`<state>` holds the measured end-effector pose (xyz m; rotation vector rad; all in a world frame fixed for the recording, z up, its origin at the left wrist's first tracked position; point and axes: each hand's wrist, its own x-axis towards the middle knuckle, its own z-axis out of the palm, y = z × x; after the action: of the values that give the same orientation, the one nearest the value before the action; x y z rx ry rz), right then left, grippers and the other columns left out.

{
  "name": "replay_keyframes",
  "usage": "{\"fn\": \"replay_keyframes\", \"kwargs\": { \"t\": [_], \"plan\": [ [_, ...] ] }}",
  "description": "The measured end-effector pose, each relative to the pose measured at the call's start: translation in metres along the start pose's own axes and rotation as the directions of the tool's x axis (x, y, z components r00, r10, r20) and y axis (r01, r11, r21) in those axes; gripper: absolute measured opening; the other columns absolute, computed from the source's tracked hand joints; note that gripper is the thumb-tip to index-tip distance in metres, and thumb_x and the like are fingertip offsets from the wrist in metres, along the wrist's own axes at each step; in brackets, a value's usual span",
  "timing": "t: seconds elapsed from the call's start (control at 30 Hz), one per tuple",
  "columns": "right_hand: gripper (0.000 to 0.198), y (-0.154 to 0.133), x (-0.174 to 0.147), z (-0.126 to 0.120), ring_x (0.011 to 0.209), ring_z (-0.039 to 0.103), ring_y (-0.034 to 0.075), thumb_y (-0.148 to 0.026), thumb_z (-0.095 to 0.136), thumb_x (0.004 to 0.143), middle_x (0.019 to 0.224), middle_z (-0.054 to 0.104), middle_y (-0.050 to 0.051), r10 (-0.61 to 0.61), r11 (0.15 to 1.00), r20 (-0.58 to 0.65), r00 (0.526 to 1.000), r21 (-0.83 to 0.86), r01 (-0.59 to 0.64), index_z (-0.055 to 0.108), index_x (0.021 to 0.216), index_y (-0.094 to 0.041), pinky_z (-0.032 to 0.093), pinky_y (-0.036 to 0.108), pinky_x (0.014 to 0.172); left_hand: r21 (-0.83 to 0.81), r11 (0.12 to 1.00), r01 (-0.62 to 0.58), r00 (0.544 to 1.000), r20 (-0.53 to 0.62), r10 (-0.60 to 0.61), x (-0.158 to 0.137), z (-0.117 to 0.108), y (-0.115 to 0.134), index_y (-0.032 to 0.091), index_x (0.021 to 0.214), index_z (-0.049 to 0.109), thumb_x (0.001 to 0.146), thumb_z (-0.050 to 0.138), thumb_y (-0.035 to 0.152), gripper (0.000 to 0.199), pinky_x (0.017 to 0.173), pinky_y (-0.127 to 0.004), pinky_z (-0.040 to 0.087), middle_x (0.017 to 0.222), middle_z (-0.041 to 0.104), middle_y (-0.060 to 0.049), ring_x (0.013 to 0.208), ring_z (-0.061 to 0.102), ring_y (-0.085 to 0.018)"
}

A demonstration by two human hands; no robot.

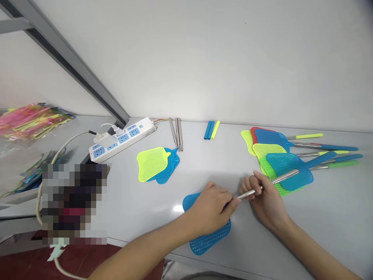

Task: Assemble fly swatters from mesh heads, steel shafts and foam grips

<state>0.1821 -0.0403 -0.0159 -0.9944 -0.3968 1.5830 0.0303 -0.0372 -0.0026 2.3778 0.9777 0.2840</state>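
Note:
A blue fly swatter (pixel 208 239) with a perforated head lies across the front of the table, its metal shaft (pixel 284 177) slanting up to the right to a blue grip (pixel 317 161). My left hand (pixel 214 206) covers part of the head and is closed where the head meets the shaft. Farther along, my right hand (pixel 262 198) has its fingers wrapped round the metal shaft. Beyond it lies a pile of finished-looking swatters (pixel 269 136) in blue, yellow, green and red, partly under the held one's handle.
Loose yellow (pixel 153 163) and blue swatter heads (pixel 170 171) overlap left of centre. Several metal rods (pixel 179 134) and three short grip tubes (pixel 211 130) lie near the wall. A white power strip (pixel 124 140) and bagged goods (pixel 35 120) are at left.

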Motion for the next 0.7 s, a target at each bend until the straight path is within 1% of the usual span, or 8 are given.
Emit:
{"fn": "replay_keyframes", "kwargs": {
  "t": [0.27, 0.47, 0.53, 0.63, 0.7],
  "plan": [
    [0.049, -0.0006, 0.0031, -0.0049, 0.042, 0.030, 0.011, -0.042, 0.042, 0.082, 0.041, 0.029, -0.003, 0.041, 0.999, 0.009, 0.999, 0.013, -0.041, 0.035, 0.039, -0.018, 0.029, 0.026, 0.044, 0.016, 1.000, 0.013, 1.000, -0.010, -0.013, 0.0008, 0.0010, -0.0038, 0.016, 0.063, 0.048, 0.090, 0.027, 0.030, 0.037, 0.070, -0.029, 0.032, 0.062, 0.050, 0.001, 0.064, 0.047, -0.011],
    [0.049, -0.0014, 0.0021, -0.0044, 0.042, 0.032, 0.011, -0.041, 0.042, 0.082, 0.042, 0.029, -0.003, 0.038, 0.999, 0.006, 0.999, 0.017, -0.038, 0.036, 0.040, -0.018, 0.029, 0.026, 0.044, 0.050, 0.999, 0.007, 1.000, -0.010, -0.007, 0.0004, -0.0004, -0.0051, 0.016, 0.065, 0.048, 0.090, 0.026, 0.033, 0.037, 0.071, -0.029, 0.032, 0.063, 0.049, 0.001, 0.067, 0.047, -0.012],
    [0.049, -0.0018, 0.0020, -0.0044, 0.042, 0.032, 0.011, -0.041, 0.041, 0.083, 0.042, 0.029, -0.003, 0.033, 0.999, 0.009, 0.999, 0.022, -0.033, 0.036, 0.040, -0.018, 0.029, 0.026, 0.044, 0.057, 0.998, 0.002, 1.000, -0.008, -0.002, 0.0000, -0.0013, -0.0053, 0.016, 0.066, 0.047, 0.088, 0.031, 0.035, 0.034, 0.072, -0.029, 0.032, 0.064, 0.048, 0.001, 0.069, 0.047, -0.012],
    [0.049, -0.0024, 0.0031, -0.0052, 0.042, 0.031, 0.010, -0.043, 0.041, 0.082, 0.042, 0.028, -0.003, 0.020, 0.999, 0.006, 1.000, 0.037, -0.020, 0.036, 0.040, -0.017, 0.029, 0.025, 0.043, 0.078, 0.996, 0.030, 0.999, -0.033, -0.028, -0.0003, -0.0024, -0.0067, 0.017, 0.066, 0.047, 0.082, 0.041, 0.039, 0.028, 0.074, -0.031, 0.032, 0.066, 0.047, 0.000, 0.071, 0.046, -0.014],
    [0.049, -0.0027, 0.0042, -0.0061, 0.042, 0.031, 0.010, -0.044, 0.041, 0.082, 0.042, 0.029, -0.003, 0.011, 0.999, 0.003, 1.000, 0.039, -0.011, 0.037, 0.041, -0.017, 0.029, 0.025, 0.043, 0.087, 0.995, 0.047, 0.998, -0.047, -0.043, -0.0002, -0.0033, -0.0082, 0.017, 0.066, 0.046, 0.080, 0.043, 0.037, 0.024, 0.074, -0.031, 0.032, 0.067, 0.046, 0.000, 0.071, 0.045, -0.014]
  ]
}}
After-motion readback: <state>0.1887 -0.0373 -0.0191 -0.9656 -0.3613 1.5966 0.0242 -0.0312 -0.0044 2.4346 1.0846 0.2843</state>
